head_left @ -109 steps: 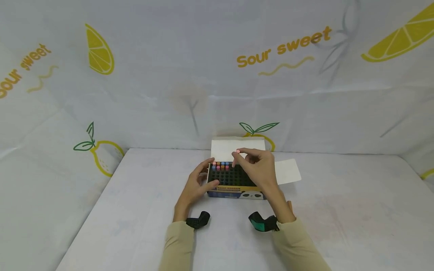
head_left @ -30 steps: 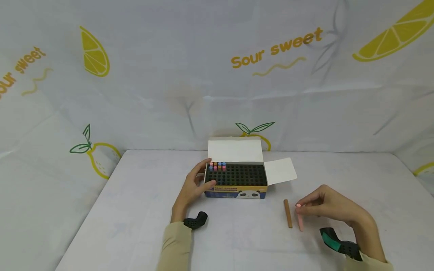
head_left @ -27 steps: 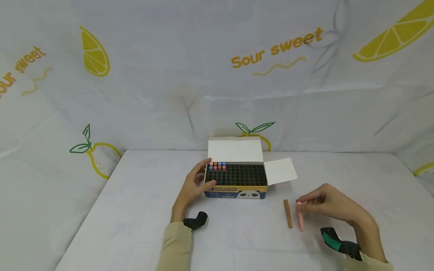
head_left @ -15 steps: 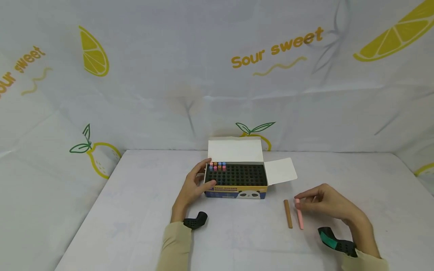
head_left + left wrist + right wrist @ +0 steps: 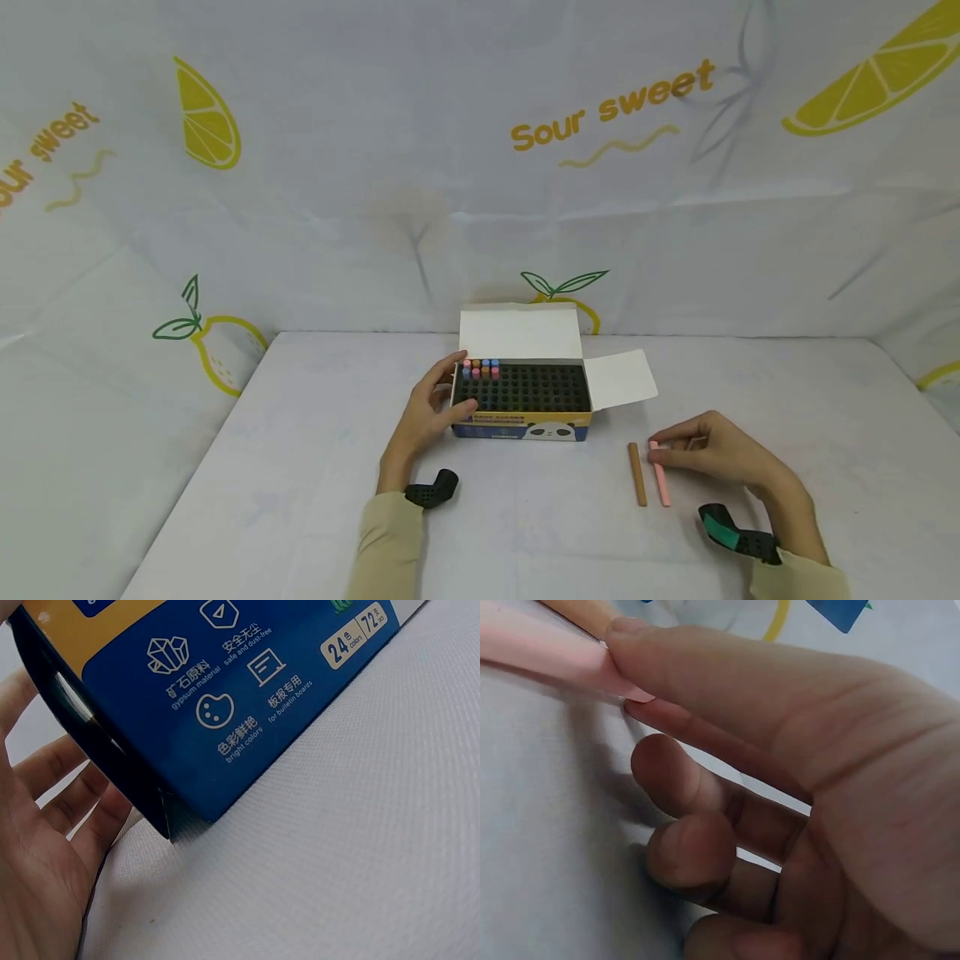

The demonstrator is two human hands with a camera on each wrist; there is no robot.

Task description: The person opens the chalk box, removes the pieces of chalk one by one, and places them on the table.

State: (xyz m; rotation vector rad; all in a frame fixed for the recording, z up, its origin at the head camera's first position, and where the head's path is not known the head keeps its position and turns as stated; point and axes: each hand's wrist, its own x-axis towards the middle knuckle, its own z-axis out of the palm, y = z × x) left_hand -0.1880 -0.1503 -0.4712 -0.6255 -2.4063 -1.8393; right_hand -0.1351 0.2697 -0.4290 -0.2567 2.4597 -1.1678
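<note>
My left hand (image 5: 422,417) holds the left end of an open cardboard chalk box (image 5: 487,425), thumb over its front rim and fingers round the side. The box's black insert (image 5: 536,387) is full of round holes. Two short rows of coloured chalk sticks (image 5: 485,372) stand in its back left corner. Lower right on the table, my right hand (image 5: 716,450) pinches the far end of a pink chalk (image 5: 661,487) between thumb and index finger. In the right wrist view the other fingers curl loosely below that pink chalk (image 5: 547,652). A brown chalk (image 5: 637,475) lies just left of it, nearly parallel.
The white lid (image 5: 520,331) stands up behind the box, and a white side flap (image 5: 621,379) sticks out to the right. A white cloth (image 5: 300,467) covers the table. Behind it hangs a lemon-print sheet (image 5: 337,208).
My right hand has carried the pink chalk from over the box to the table beside the brown one. Lately its far end shifts slightly left. The left hand stays on the box.
</note>
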